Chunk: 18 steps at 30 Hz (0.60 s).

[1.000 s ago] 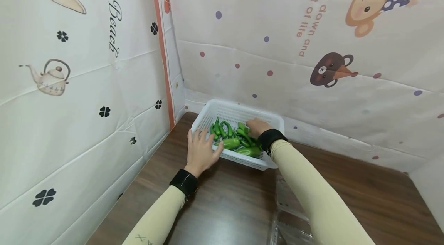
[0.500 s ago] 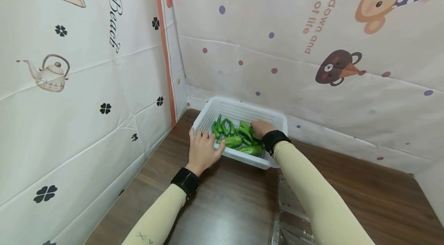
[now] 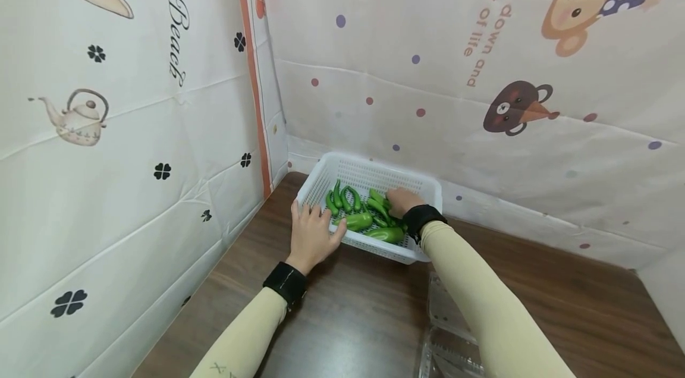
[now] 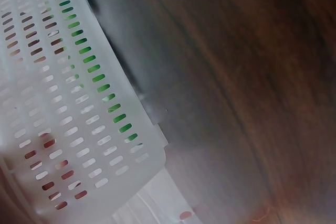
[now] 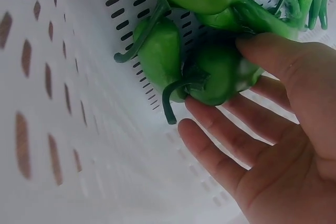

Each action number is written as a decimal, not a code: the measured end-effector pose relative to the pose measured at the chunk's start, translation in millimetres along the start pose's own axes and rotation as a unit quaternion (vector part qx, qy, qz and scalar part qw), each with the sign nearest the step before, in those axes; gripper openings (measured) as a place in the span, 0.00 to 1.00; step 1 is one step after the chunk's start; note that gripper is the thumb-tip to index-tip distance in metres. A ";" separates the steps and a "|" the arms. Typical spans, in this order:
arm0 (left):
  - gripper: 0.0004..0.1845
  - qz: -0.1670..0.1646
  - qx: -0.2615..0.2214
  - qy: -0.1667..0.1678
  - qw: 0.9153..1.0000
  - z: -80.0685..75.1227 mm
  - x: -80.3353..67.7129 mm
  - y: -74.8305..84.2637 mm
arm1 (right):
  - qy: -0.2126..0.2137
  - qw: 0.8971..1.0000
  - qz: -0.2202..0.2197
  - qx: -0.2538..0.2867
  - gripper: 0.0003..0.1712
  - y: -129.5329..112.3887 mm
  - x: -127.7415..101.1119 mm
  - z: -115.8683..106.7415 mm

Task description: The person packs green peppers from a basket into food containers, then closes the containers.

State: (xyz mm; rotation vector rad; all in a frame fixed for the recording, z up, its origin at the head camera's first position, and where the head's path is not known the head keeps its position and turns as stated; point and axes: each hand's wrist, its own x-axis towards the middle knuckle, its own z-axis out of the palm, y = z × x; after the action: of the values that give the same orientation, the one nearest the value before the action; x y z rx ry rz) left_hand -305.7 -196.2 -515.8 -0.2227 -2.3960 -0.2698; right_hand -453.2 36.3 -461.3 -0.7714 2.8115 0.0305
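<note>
Item: white slotted basket (image 3: 424, 186), sitting at centre frame of the head view on the dark wood tabletop (image 3: 562, 295), pushed into the corner of the printed wall sheets (image 3: 134, 146).

Contents: green peppers (image 3: 360, 220), a loose heap across the basket floor, long thin ones toward the far side, fatter ones nearer me.

Left hand (image 3: 311, 234): I am resting it flat against the near left rim, fingers straight and spread, steadying the basket; gripping nothing.

Right hand (image 5: 273, 145): I am reaching inside at the right of the heap. Fingers are lying under one fat pepper (image 5: 223, 74), thumb coming over its top; the grasp is not yet closed.

Step in hand, as I judge it: picking one pepper out.

Next move calls for: closing thumb and fingers round that pepper, then lifting it clear of its neighbour (image 5: 160, 56), whose stem is touching it.

Also present: clear plastic box (image 3: 449, 336), lower centre, near my right sleeve (image 3: 481, 306).
</note>
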 end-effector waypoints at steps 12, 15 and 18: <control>0.30 0.002 -0.005 -0.016 1.000 -4.1 -1.9 4.7 | 0.020 0.999 0.002 0.029 0.15 4.4 -15.1 -4.0; 0.29 0.000 -0.008 -0.022 1.000 -6.2 -1.4 5.6 | 0.031 0.999 -0.002 0.029 0.19 4.8 -17.8 -9.3; 0.29 -0.001 -0.014 -0.026 1.000 -8.0 -0.5 6.6 | 0.035 0.999 -0.005 0.025 0.18 5.1 -21.0 -16.7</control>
State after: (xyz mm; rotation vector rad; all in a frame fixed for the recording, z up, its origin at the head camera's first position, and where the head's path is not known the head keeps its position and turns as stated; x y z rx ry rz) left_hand -298.7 -192.0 -509.4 -0.2426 -2.4443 -0.3030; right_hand -441.8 49.9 -440.6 -0.7901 2.8615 -0.0690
